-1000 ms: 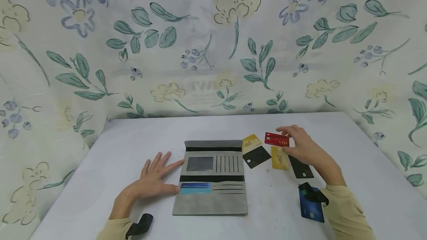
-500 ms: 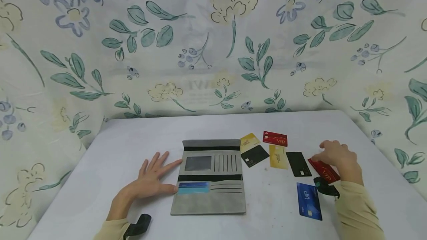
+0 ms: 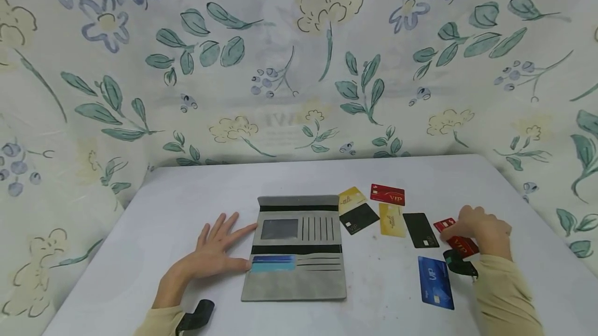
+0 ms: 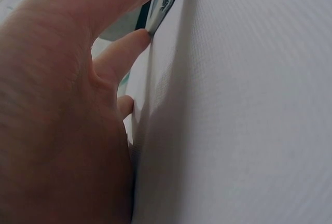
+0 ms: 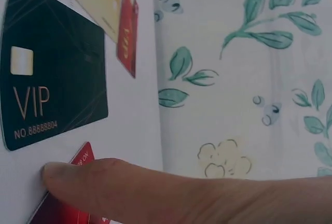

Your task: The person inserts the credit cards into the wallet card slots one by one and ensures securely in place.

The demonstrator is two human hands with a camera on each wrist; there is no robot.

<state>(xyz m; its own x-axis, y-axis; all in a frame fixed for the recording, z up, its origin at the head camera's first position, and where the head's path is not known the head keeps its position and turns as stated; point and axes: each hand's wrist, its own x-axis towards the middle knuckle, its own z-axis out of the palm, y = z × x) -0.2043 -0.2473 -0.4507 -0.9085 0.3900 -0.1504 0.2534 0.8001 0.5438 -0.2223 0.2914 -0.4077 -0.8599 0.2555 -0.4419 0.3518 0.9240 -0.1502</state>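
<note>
Nearest: blue card [image 3: 436, 283] on surface [image 3: 378, 310]. Left hand [image 3: 212, 253] spread, empty, touching open wallet [image 3: 299, 288], blue card edges [image 3: 273, 264] already in lower slots. Right hand [image 3: 483, 229] curled over red card [image 3: 464, 246], grip unclear. Farther: five cards [image 3: 421, 230]; seven likely left to slot.

The grey wallet [image 3: 294, 249] lies flat and opened out on the bench [image 3: 187, 201], a little left of its middle, roughly square to the back edge; black bands cross it, with a dark window and upright slots above, blue and light-blue strips showing in the lower left slots. Left-hand fingers touch its left side. The red card [image 3: 464, 245], with "VIP" lettering, lies aslant toward the bench's right edge, partly hidden under right-hand fingers; whether they pinch it is unclear.
</note>
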